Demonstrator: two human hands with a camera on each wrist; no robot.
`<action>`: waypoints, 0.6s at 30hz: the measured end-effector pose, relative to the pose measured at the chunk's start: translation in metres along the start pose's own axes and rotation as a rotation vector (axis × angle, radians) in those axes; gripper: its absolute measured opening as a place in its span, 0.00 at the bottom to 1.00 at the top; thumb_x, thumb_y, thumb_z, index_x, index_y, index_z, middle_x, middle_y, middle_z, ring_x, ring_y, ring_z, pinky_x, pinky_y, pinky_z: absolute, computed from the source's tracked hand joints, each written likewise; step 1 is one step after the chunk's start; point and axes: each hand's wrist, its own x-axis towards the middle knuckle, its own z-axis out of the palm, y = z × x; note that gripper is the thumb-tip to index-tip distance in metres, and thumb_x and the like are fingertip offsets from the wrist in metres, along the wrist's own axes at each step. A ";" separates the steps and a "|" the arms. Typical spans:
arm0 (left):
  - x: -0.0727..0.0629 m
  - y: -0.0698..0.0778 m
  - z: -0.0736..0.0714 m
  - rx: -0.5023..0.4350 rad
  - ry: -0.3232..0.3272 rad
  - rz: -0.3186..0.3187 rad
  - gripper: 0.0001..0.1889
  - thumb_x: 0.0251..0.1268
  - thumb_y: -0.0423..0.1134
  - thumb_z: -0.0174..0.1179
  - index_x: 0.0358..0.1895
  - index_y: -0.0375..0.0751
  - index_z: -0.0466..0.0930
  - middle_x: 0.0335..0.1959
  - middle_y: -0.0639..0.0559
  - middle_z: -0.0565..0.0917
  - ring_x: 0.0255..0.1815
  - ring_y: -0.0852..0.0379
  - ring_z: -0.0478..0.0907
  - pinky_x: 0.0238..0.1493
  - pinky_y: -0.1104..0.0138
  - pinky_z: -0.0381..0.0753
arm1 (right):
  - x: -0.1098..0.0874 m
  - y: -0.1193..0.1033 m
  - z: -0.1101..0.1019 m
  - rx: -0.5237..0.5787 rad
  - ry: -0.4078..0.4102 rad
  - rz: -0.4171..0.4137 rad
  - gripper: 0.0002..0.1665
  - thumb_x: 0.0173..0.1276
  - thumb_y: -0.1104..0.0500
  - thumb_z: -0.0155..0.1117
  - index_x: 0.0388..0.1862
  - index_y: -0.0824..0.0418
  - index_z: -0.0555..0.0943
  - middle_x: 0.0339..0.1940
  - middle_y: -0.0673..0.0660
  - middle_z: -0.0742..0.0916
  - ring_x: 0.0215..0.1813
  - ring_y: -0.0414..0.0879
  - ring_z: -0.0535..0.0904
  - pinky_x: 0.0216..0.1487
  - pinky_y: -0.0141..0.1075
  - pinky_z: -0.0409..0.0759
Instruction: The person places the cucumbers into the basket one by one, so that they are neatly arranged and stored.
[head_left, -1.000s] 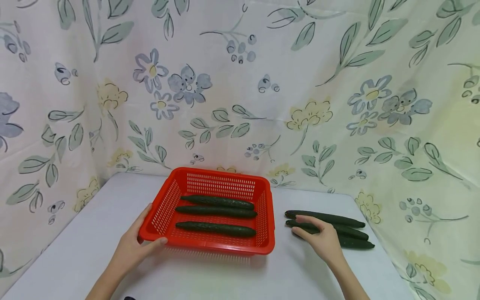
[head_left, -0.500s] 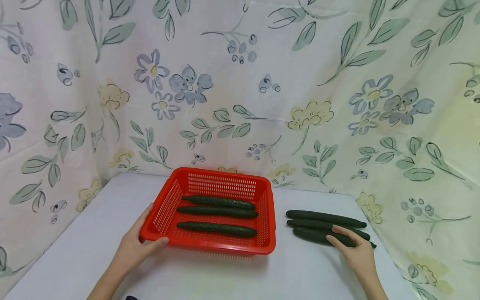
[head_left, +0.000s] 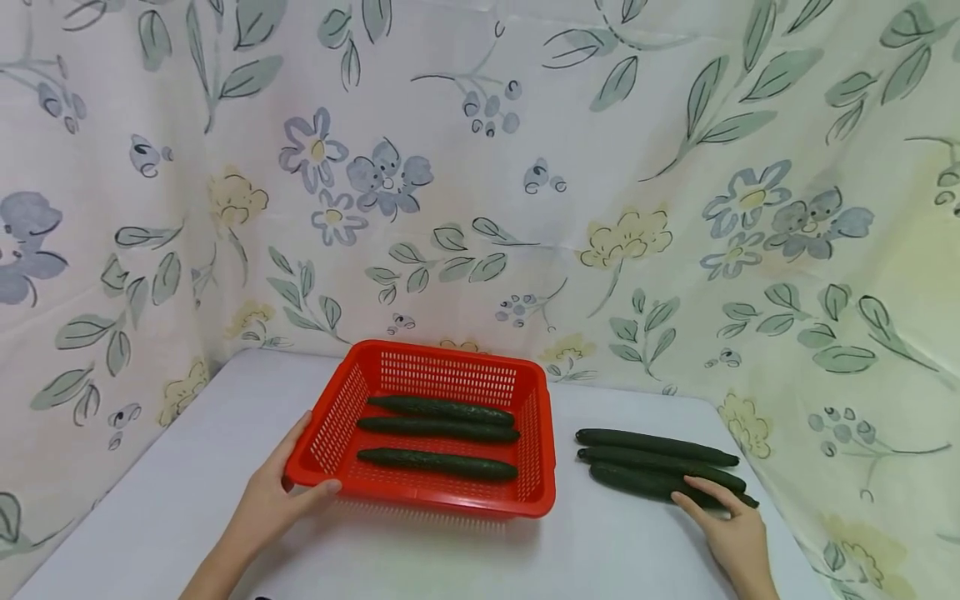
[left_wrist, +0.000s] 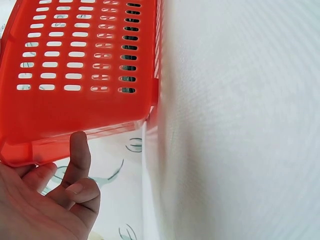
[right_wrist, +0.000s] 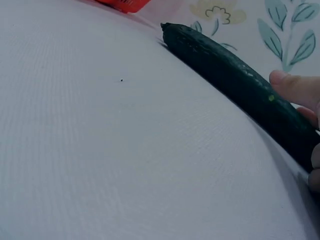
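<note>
A red plastic basket (head_left: pixel 420 494) stands on the table with three dark green cucumbers in it, one of them the front cucumber (head_left: pixel 438 463). My left hand (head_left: pixel 272 504) grips its near left corner, thumb on the rim; the left wrist view shows curled fingers (left_wrist: pixel 79 160) against the red edge. Three more cucumbers lie side by side to the right. My right hand (head_left: pixel 731 525) holds the nearest cucumber (head_left: pixel 637 482) near its right end, and in the right wrist view fingertips sit on both sides of this cucumber (right_wrist: pixel 220 65).
Behind the nearest one lie the middle cucumber (head_left: pixel 645 457) and the far cucumber (head_left: pixel 656 444). A floral curtain (head_left: pixel 480 167) hangs close along the back and both sides of the white table (head_left: pixel 600 550).
My right hand has moved right and toward me, from the left ends of the loose cucumbers to the nearest one's right part. The left hand stays on the basket. The view has shifted slightly.
</note>
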 end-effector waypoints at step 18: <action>-0.001 0.002 0.001 -0.004 -0.001 -0.001 0.57 0.64 0.49 0.77 0.89 0.53 0.46 0.80 0.33 0.67 0.70 0.35 0.76 0.52 0.74 0.77 | 0.003 0.003 -0.005 -0.216 -0.220 -0.137 0.40 0.61 0.33 0.80 0.62 0.58 0.88 0.66 0.72 0.84 0.64 0.70 0.81 0.64 0.67 0.75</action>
